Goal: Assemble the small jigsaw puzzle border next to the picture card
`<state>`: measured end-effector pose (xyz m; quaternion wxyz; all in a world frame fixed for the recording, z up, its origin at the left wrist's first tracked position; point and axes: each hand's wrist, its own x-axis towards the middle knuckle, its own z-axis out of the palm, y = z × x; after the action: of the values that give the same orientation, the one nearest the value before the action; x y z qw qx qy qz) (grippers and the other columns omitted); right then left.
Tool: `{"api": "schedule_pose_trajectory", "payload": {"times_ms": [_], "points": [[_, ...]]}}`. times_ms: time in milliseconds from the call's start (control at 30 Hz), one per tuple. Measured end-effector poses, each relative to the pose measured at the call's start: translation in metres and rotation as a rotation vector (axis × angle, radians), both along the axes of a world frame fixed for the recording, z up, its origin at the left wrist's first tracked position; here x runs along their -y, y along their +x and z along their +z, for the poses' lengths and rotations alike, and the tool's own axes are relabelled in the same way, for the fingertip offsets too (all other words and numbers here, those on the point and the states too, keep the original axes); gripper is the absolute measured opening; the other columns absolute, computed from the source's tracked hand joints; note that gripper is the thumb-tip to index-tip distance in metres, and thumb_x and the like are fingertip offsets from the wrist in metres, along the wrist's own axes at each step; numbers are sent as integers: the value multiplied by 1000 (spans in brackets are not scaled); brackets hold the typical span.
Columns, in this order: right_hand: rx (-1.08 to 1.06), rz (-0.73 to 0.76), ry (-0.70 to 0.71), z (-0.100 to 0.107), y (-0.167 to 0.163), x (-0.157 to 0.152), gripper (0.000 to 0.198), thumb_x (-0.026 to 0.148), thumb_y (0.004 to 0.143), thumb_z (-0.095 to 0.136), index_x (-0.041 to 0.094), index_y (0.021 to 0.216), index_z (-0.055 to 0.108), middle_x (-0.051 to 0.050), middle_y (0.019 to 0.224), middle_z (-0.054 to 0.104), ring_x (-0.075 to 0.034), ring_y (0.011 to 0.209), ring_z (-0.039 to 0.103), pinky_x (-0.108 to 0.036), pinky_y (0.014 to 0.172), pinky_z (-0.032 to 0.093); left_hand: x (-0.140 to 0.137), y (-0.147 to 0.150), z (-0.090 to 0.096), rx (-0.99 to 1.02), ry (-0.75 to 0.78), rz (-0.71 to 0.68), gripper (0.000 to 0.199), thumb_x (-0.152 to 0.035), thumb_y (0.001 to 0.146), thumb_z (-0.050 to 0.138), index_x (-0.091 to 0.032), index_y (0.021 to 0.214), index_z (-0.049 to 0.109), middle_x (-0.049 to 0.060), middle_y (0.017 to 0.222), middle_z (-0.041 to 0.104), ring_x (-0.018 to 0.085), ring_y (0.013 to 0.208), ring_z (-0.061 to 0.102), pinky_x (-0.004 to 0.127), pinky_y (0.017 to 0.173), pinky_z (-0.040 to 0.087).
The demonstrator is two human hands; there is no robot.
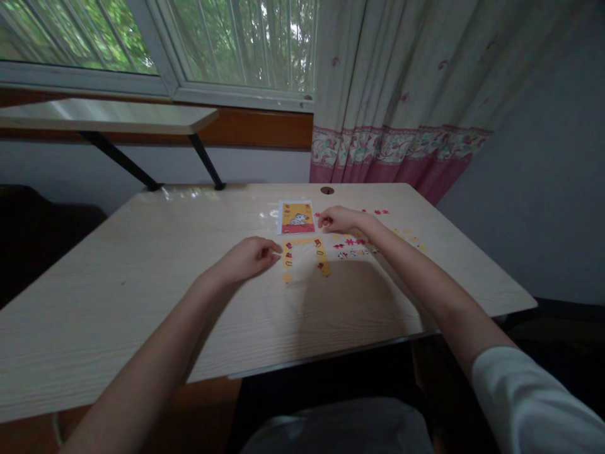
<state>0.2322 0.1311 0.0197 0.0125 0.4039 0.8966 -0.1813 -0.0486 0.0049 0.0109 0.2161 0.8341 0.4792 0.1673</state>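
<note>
A partly joined jigsaw puzzle (302, 241) lies on the table, its yellow top and side strips framing bare wood. At its left edge rests my left hand (250, 256), fingers loosely bent, thumb and index fingertips a little apart with nothing visible between them. Just above the puzzle lies a printed picture card (297, 219) with a white cartoon animal on yellow and red. My right hand (338, 219) is beside the card's right edge, fingers pinched together at a red puzzle piece (317, 215). Loose red pieces (350, 242) and white-and-black pieces (353, 253) lie below my right forearm.
More yellow pieces (411, 238) and red pieces (381, 212) are spread on the right side of the wooden table (142, 271). A raised shelf (118, 116) on black legs stands at the back left. Behind are a window (236, 44) and a curtain (392, 94).
</note>
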Motion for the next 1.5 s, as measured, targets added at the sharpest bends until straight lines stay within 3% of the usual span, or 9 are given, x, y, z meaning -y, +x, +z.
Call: {"api": "schedule_pose_trajectory", "payload": {"times_ms": [167,267,400,500,567,767,900,1133,1500], "points": [[44,-96,-53,5,-3,2,22,21,71,65,15,92,69,-7,88,69,-15,72,56,-25,65,38,-3,0,-3,-29,132,-84,30,-32,84,53,-16,103,70,4,73,59,16,67,53,27,65,41],[29,-132,-17,8,-4,11,21,18,71,65,13,91,67,-8,90,69,-14,73,55,-23,65,37,-2,-1,-4,-30,157,-130,36,-37,83,58,-16,111,66,6,83,60,20,78,55,32,73,45],[-82,-199,68,10,-5,31,16,13,75,59,12,89,67,-8,87,69,-13,72,55,-23,65,38,-2,-2,-8,-48,160,-177,52,-44,77,67,-17,121,59,10,99,60,24,92,55,37,81,45],[-252,-228,96,8,-9,48,18,13,78,55,12,90,69,-7,85,69,-12,73,57,-22,66,40,-2,-1,-10,-95,149,-194,60,-47,75,69,-15,124,56,10,98,60,26,94,55,38,83,45],[-389,-246,41,3,-15,60,20,14,80,56,13,93,70,-6,84,70,-12,73,59,-22,68,42,-1,-1,-9,-114,149,-200,60,-48,76,68,-14,123,57,9,96,60,26,94,55,38,83,44],[-680,-313,-357,-18,-40,91,19,16,78,63,13,94,71,-6,80,72,-12,72,65,-22,69,50,-1,-3,-8,-140,114,-182,57,-54,77,65,-15,118,59,8,90,59,25,90,54,37,82,43],[-742,-269,-413,-24,-57,106,14,19,76,68,15,88,73,-5,81,73,-11,70,65,-23,69,51,-5,-5,-11,-139,126,-104,47,-48,83,57,-13,115,60,8,87,58,26,91,54,38,82,44],[-710,-275,-318,-30,-75,123,8,15,77,70,16,83,74,-3,81,73,-11,73,64,-23,70,49,-7,-6,-12,-114,153,-110,38,-40,83,57,-16,112,62,7,89,55,24,91,53,36,85,43],[-425,-153,32,-29,-69,128,3,16,79,68,16,77,71,-2,77,69,-11,73,60,-24,74,42,-3,-3,-6,-137,122,-173,33,-30,86,56,-16,114,66,7,87,55,23,88,52,38,86,42]]}}
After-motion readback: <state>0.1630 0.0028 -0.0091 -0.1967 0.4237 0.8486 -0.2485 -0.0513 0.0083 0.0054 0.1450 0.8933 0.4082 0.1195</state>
